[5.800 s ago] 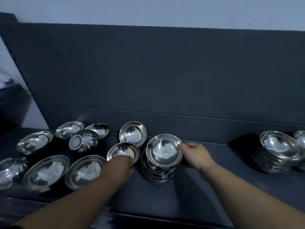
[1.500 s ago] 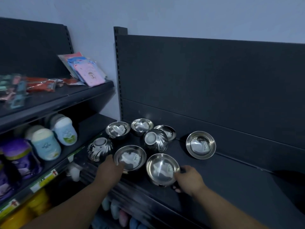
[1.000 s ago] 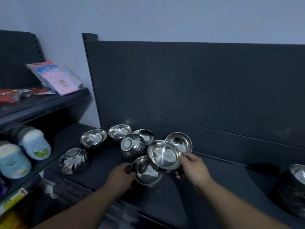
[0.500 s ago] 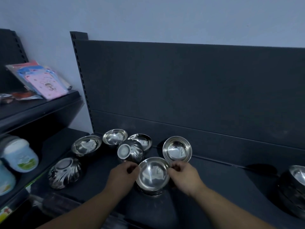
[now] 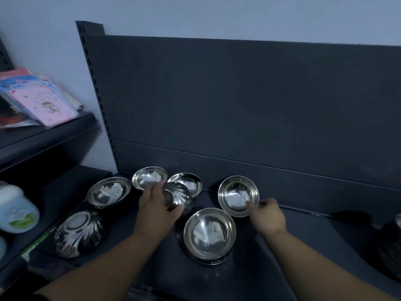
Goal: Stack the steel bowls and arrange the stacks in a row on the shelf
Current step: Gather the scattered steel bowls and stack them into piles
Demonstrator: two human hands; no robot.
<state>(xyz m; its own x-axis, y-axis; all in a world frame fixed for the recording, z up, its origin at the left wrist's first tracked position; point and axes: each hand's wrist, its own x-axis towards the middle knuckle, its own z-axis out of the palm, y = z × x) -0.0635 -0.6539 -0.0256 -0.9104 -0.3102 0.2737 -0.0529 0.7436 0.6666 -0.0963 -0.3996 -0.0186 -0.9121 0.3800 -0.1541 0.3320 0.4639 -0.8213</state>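
A dark metal shelf [image 5: 282,246] with a tall dark back panel [image 5: 238,105] fills most of the frame. A second shelving bay with pink packets [image 5: 43,103] and a pale bottle [image 5: 17,207] sits at the left edge.

Half a second ago both hands were on the rim of the small nested stack [image 5: 209,233] at lower centre. Now they are off it, and it sits by itself on the shelf between the two forearms.

The left hand [image 5: 156,205] has gone up and left, and its fingers curl over the upturned fluted bowl [image 5: 180,196]. The right hand [image 5: 267,216] has gone up and right, and pinches the near rim of the tilted bowl [image 5: 238,195] close to the back panel.

I take it that the new stack is started and both hands are fetching its next bowls. The fluted one will probably need turning over before it nests.

Loose bowls remain:
- three open ones at centre left [image 5: 109,192], [image 5: 149,178], [image 5: 185,183]
- a second fluted bowl [image 5: 77,233], upside down at lower left

A finished stack [image 5: 390,246] shows dimly at the right edge. A good part of the stacking is left, and so is the row.
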